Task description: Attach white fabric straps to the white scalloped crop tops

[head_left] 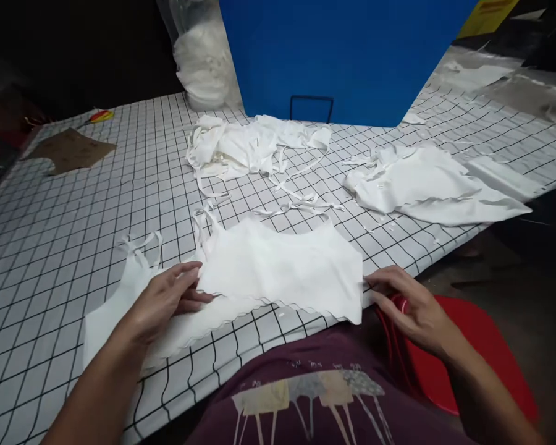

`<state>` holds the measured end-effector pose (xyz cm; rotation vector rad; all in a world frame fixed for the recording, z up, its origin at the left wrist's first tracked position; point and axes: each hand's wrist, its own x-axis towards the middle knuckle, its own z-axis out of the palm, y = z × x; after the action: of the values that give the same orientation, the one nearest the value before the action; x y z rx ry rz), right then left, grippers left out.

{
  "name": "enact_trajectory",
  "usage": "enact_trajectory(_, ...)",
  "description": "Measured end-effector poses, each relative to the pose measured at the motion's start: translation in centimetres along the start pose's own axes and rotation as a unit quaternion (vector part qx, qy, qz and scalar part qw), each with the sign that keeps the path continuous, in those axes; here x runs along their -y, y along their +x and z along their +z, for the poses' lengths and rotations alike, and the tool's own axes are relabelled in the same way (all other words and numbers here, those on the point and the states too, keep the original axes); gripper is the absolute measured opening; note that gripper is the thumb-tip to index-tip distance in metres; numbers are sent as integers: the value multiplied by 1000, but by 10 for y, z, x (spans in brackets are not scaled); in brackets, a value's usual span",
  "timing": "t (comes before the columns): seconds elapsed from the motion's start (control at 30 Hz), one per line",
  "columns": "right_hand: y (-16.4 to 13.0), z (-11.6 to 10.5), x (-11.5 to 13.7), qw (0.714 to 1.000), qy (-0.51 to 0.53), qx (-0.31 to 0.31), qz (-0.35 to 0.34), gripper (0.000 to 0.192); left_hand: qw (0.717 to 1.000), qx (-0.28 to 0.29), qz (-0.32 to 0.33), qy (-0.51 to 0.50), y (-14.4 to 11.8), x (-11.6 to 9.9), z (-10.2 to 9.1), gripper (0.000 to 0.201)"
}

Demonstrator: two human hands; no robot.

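A white cloth top with thin straps (282, 266) lies flat on the black-and-white grid table (74, 210), close to its near edge. My left hand (164, 300) pinches its left edge between thumb and fingers. My right hand (410, 303) touches its right lower corner with the fingertips. Under the top lies a second white piece (120, 309), spread to the left beneath my left hand.
A heap of white cloth with loose strips (245, 148) lies further back, another white pile (426, 185) at the right. Behind stand a blue panel (347, 55) and a plastic bag of white cloth (204, 62). A brown cardboard piece (71, 150) lies far left; a red stool (467, 352) is beside me.
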<state>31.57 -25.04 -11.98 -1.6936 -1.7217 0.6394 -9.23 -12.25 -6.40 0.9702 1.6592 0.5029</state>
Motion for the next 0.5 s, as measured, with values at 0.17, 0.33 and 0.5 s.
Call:
enact_trajectory(0.17,-14,21,21,971,85,-36,219,36,999,-18,13,45,14,-9,-5,44)
enact_trajectory(0.33,-18,46,35,964,113,-51,234,38,996,-12,6,84,30,-14,-2,53)
enact_trajectory(0.5,-24,36,8,930,234,-17,284,29,996,30,40,69,24,-13,0,44)
